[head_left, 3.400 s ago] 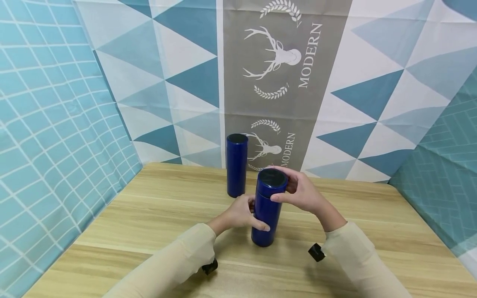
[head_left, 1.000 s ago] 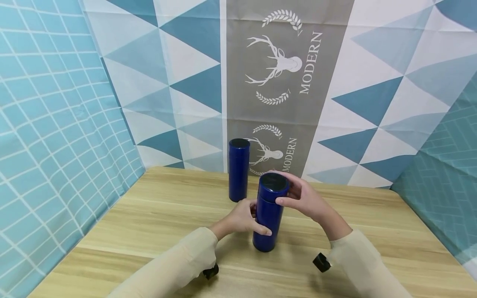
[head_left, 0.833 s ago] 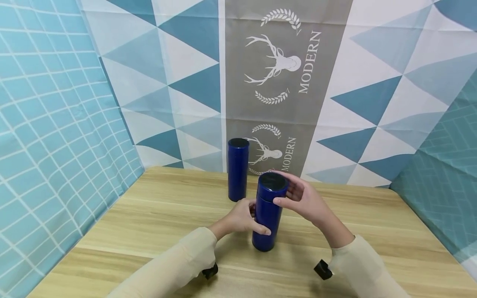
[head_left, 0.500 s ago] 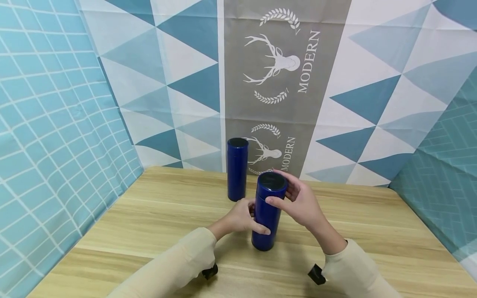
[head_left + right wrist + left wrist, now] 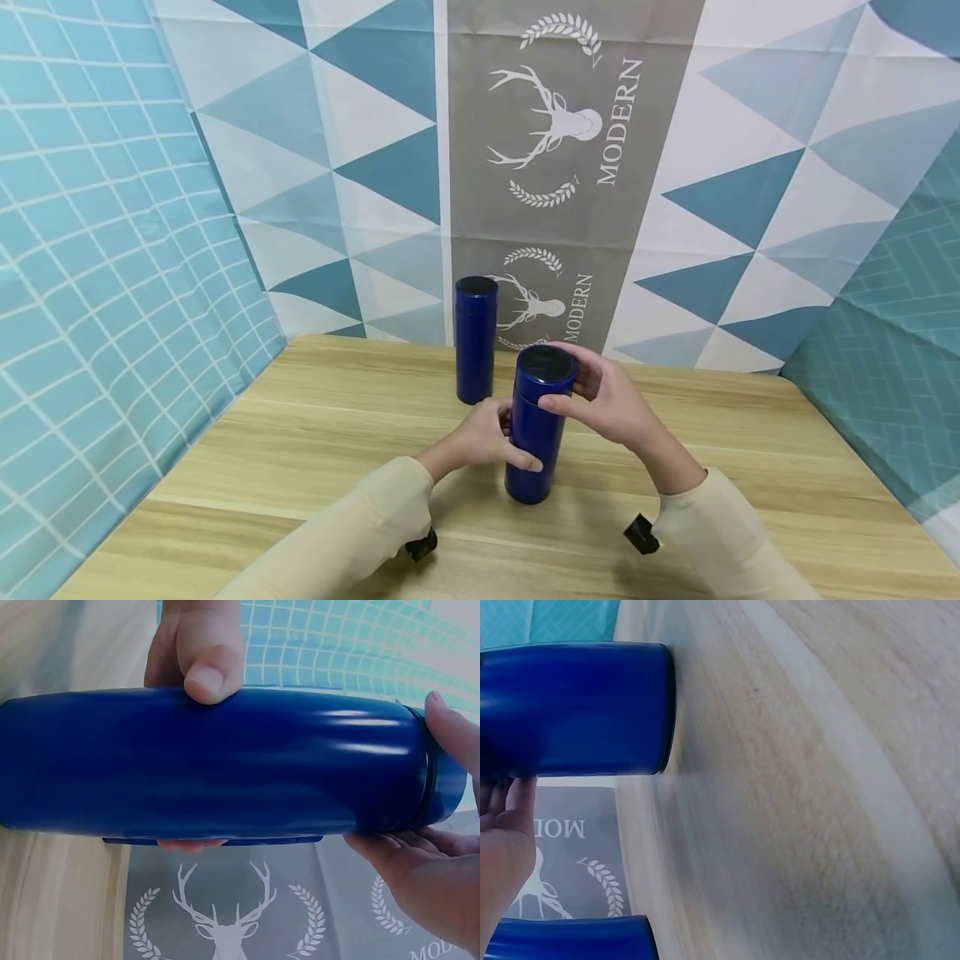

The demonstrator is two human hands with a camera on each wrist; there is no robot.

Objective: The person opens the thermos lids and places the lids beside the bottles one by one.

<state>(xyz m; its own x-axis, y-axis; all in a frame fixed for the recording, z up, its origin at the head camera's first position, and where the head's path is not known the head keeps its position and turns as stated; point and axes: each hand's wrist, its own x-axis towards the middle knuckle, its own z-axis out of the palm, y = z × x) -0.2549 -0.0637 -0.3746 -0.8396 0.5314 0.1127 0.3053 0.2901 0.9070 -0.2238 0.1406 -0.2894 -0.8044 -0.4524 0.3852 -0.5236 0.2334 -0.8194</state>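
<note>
A blue thermos flask (image 5: 536, 433) with a glossy black-topped lid (image 5: 546, 364) stands almost upright, its base right at the tabletop. My left hand (image 5: 476, 437) grips the middle of its body, thumb across the front and fingers behind. Around the lid curls my right hand (image 5: 615, 404), its thumb in front near the seam. In the right wrist view, a dark line runs between body and lid on the flask (image 5: 225, 765), beside the right fingers (image 5: 409, 862). The left wrist view shows the flask's lower end (image 5: 577, 709).
Behind and slightly left stands a second blue thermos flask (image 5: 476, 346), partly seen in the left wrist view too. The wooden table (image 5: 337, 400) meets a patterned cloth backdrop (image 5: 390, 167) at the back, with teal tiled sheets on both sides.
Over the last second, my right thumb has swung left across the front of the lid, then slightly back right. My left hand keeps its grip; the second flask stays put.
</note>
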